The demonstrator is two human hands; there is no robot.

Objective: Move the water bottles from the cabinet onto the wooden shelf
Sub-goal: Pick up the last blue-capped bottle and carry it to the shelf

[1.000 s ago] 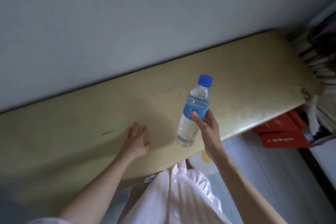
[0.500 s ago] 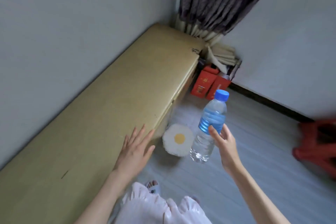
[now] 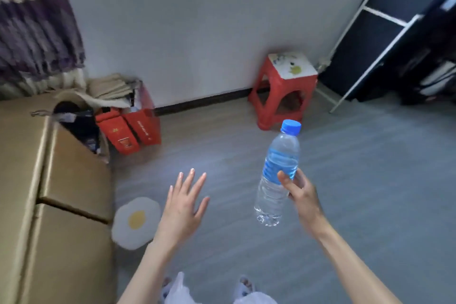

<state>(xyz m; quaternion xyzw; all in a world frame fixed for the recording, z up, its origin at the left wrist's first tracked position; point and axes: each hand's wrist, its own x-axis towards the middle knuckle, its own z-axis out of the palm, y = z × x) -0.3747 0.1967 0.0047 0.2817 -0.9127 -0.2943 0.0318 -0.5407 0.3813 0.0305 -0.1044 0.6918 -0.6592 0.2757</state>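
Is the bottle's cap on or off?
On. The blue cap sits on the neck of the water bottle held in the right hand.

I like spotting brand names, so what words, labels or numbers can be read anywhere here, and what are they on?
Nothing can be read for certain.
Water bottle in the right hand: blue label with pale print, too blurred to read.
Red boxes by the wall: white lettering and gold marks, too small and blurred to read.
Red stool: its white top shows pictures, no readable words.
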